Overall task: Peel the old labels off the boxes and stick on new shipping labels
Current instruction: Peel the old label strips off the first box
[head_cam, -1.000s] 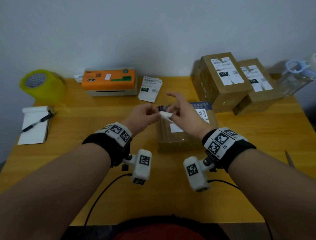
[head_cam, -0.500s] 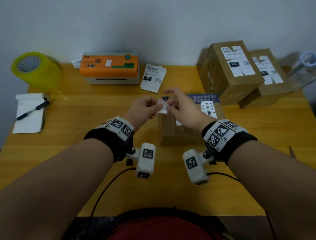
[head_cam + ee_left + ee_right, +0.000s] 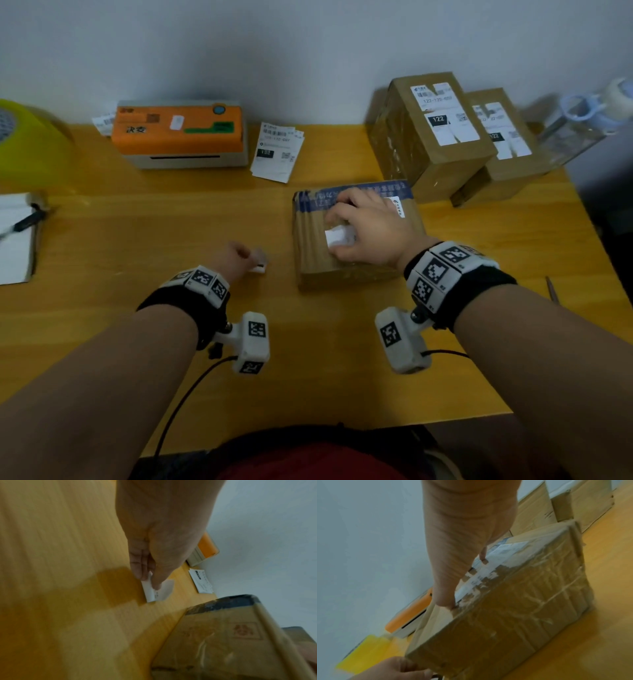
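Left hand [image 3: 236, 255] pinches a paper scrap [image 3: 164, 591] on the counter [image 3: 171, 222]; right hand [image 3: 370, 229], fingers spread, presses the torn label [image 3: 337, 237] on the box [image 3: 342, 270].

Smooth wooden table [image 3: 137, 240], cardboard box [image 3: 339, 270] under glossy wrinkled tape [image 3: 547, 595], torn paper label [image 3: 501, 557], plastic printer [image 3: 178, 133]

We read "122", white on black, on the label [image 3: 444, 114] of the taller rear box [image 3: 402, 150]; above it a line begins "122-". Remaining print is illegible.
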`<state>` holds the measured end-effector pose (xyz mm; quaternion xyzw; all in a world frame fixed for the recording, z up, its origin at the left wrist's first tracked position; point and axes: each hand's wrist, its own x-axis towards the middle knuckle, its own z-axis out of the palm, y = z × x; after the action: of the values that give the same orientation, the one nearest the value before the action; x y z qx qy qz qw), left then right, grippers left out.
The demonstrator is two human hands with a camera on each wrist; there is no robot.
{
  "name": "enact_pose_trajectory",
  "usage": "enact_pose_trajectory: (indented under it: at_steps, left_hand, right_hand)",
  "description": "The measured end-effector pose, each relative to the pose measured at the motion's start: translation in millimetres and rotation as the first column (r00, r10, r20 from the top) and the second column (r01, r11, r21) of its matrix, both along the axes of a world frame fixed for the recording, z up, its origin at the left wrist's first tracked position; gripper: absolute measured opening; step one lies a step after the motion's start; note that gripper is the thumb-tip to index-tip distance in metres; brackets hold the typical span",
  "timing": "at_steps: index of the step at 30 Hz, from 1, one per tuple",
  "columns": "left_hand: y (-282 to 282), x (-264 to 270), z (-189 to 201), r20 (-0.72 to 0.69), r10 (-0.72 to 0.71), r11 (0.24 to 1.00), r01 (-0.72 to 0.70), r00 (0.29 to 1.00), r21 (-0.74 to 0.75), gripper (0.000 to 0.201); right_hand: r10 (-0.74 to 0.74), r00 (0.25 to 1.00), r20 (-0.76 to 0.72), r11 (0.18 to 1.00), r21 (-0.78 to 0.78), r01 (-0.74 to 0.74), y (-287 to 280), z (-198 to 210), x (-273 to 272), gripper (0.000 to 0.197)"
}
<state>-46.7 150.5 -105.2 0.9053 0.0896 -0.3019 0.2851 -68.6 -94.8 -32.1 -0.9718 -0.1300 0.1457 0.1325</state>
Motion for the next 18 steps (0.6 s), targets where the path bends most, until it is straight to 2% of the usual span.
enact_pose_trajectory:
  at_steps: [3,7,12,14,18]
  left_hand:
    - [0,-2,-9,0.002,-0.008,0.998,0.008,1.000,0.066,0.037]
    - [-4,-2,-5,0.030,0.007,0.997,-0.009,1.000,0.080,0.054]
    - [-2,1,10,-0.049,-0.115,0.983,0.121,0.992,0.140,0.042]
    - [-1,2,16,-0.077,-0.172,0.973,0.182,0.982,0.139,0.044]
    - [0,2,30,-0.077,-0.189,0.973,0.197,0.979,0.121,0.045]
  right_hand:
    - [0.000,1.000,0.002,1.000,-0.023,0.000,6,-3,-1,0.047]
    - [0.015,1.000,0.005,0.999,-0.036,-0.015,8,-4,0,0.046]
    - [0.010,0.999,0.044,0.999,-0.052,-0.008,13,-7,0,0.034]
    - [0.000,0.998,0.063,0.999,-0.042,0.003,14,-8,0,0.027]
    - [-0.015,1.000,0.019,1.000,0.027,0.015,6,-6,2,0.025]
